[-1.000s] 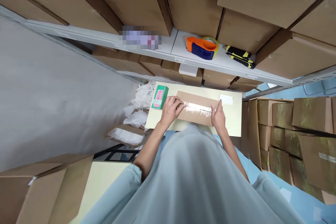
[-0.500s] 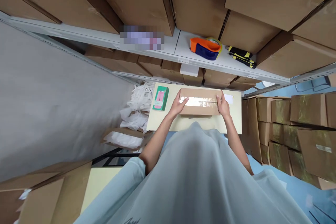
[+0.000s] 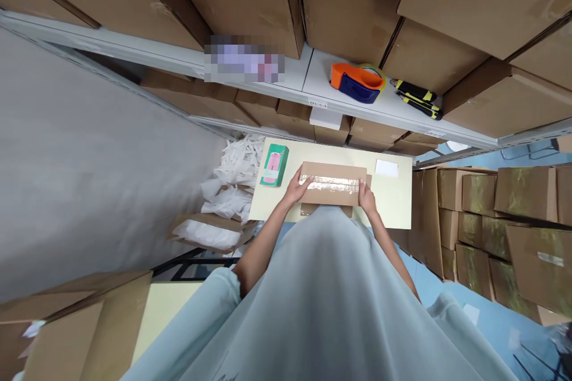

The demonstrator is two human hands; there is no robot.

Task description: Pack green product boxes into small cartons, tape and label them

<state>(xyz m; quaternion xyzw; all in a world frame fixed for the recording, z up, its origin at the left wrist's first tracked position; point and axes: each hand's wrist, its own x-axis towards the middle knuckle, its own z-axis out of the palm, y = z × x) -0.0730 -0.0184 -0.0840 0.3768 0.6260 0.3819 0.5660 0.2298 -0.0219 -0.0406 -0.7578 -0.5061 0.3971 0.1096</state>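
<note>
Lying at the left edge of the table (image 3: 397, 202), a green box (image 3: 273, 166) with a pink picture on its face sits just beside the left hand (image 3: 298, 187). That hand presses against the left end of a flat cardboard box (image 3: 333, 183), fingers curled onto its top, thumb low on the side. A strip of clear tape (image 3: 331, 182) runs along the box's lid from end to end. The box seems tilted up off the table toward the person, though the angle makes this hard to judge. The right hand (image 3: 367, 197) grips the right end the same way, so the box is held between both. Further right, a small white card (image 3: 386, 168) lies on the table, apart from the box. On the shelf (image 3: 313, 74) above rest an orange tape dispenser (image 3: 356, 78) and a yellow-black knife (image 3: 417, 98).
</note>
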